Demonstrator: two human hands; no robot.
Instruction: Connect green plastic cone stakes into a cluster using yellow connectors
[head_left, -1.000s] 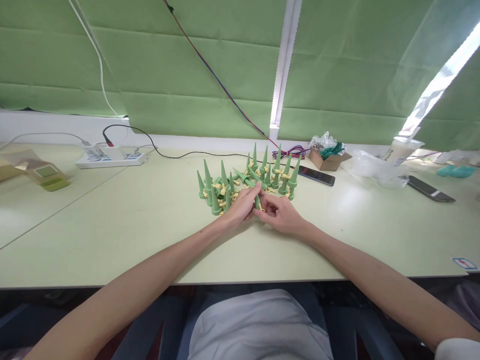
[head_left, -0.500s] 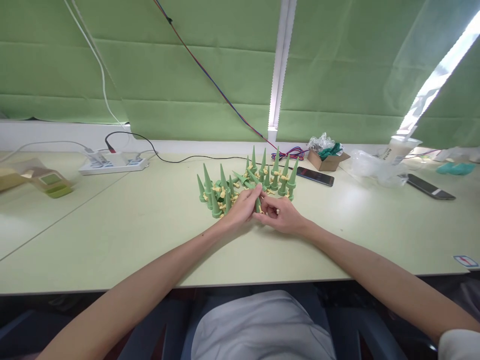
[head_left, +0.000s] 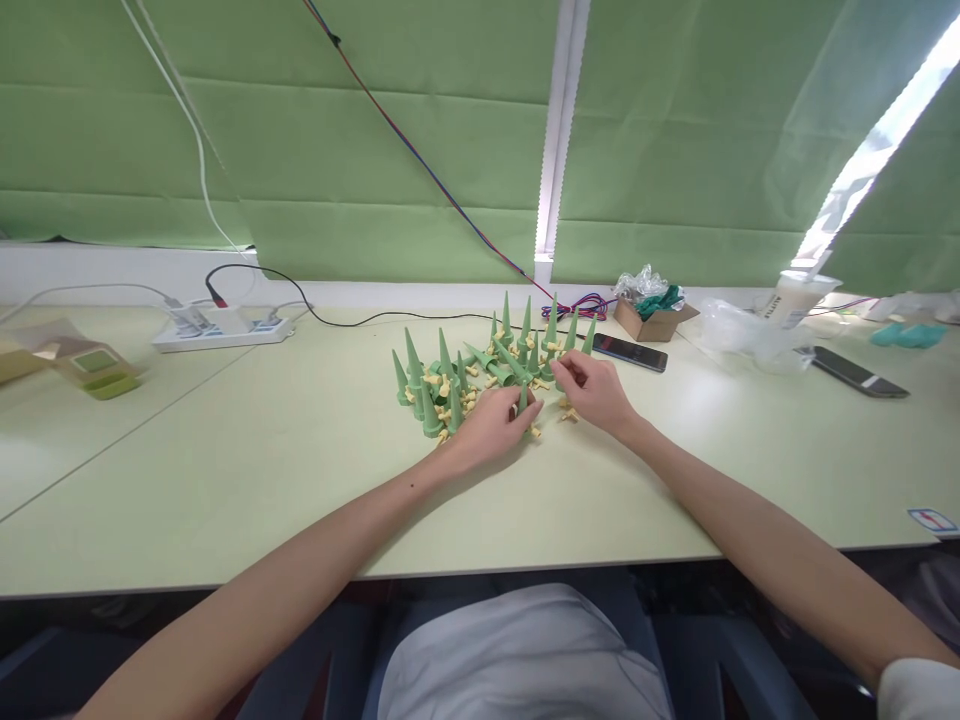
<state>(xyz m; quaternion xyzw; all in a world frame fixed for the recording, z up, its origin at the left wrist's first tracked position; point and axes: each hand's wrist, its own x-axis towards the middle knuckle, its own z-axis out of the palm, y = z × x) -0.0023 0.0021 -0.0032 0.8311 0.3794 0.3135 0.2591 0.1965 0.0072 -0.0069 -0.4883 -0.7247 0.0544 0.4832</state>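
My left hand [head_left: 495,422] is closed around a green watering spike [head_left: 523,400]. That spike points upward, and a yellow valve [head_left: 535,432] shows at its foot by the tabletop. Away to the right, my right hand [head_left: 594,390] has its thumb and fingertips pressed together beside the right-hand cluster of green spikes [head_left: 551,325]; anything between them is hidden. Small yellow pieces [head_left: 568,412] lie just below that hand. Left of my left hand stands another cluster of green spikes [head_left: 427,385] with yellow valves. Several spikes [head_left: 506,360] lie on their sides between the clusters.
Behind the spikes a phone [head_left: 630,352] and a small cardboard box [head_left: 654,322] rest on the table. Farther right are a plastic cup [head_left: 799,300] and a dark phone [head_left: 859,373]. A power strip [head_left: 225,330] sits at the back left.
My hands have separated. The right hand has moved away to the right and up toward the right cluster, while the left keeps the spike, now upright and lower.
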